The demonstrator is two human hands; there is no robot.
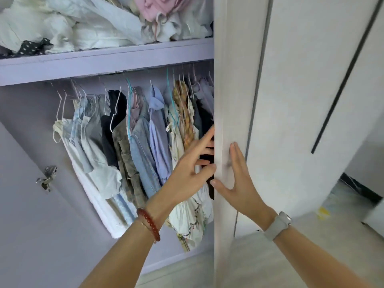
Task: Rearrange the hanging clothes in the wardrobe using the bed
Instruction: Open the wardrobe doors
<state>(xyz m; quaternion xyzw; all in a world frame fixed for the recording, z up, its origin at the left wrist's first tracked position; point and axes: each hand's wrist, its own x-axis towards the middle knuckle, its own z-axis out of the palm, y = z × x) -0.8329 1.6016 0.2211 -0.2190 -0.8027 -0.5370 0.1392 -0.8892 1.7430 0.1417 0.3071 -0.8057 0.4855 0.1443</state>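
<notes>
Several hanging clothes [143,138] on thin wire hangers fill the rail of the lilac wardrobe [104,59]: white, pale blue, black, olive and yellow-patterned pieces. My left hand [193,165], with a red bead bracelet on the wrist, reaches in at the right end of the row, fingers spread at the edge of the white wardrobe door [224,113]; some fingertips are hidden behind that edge. My right hand [239,179], with a grey watch on the wrist, lies flat against the door's outer face, fingers straight. The bed is out of view.
A shelf above the rail holds a heap of white and pink folded clothes [99,23]. A metal hinge [46,177] sits on the left inner wall. Further white door panels [311,100] with dark strips stand to the right; pale floor [259,256] lies below.
</notes>
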